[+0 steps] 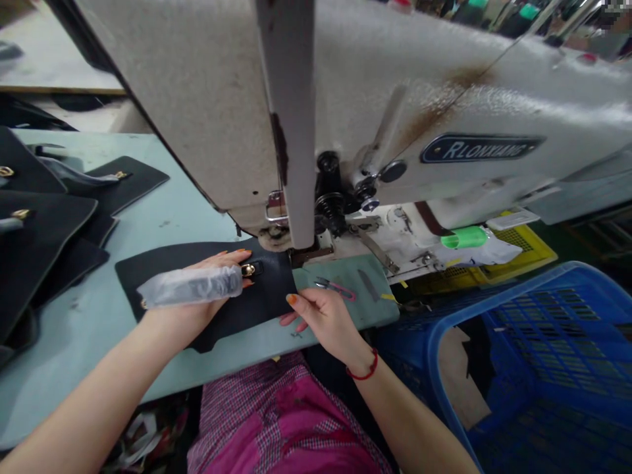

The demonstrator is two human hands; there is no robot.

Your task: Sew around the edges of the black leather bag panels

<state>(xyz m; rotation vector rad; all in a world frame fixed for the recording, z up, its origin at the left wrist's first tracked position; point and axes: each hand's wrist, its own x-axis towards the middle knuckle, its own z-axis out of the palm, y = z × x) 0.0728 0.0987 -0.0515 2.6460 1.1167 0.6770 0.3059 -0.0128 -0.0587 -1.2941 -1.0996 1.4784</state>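
Note:
A black leather-like panel (269, 296) lies on the pale green sewing table, its far edge beneath the head of the sewing machine (212, 99). Flat on this panel rests my left hand (195, 316), fingers stretched towards the machine. A handle in clear plastic wrap (190, 287) crosses over the back of that hand and joins the panel at a gold buckle (249, 269). At the panel's right edge, my right hand (326, 319) pinches the material between thumb and fingers. Pink-handled thread snips (336, 288) lie just beyond my right hand.
Several similar black panels (49, 230) with gold fittings are piled on the table (143, 191) at left. A blue plastic basket (434, 342) holding scraps stands at right. Behind it are a yellow crate (536, 247) and a green thread spool (464, 237).

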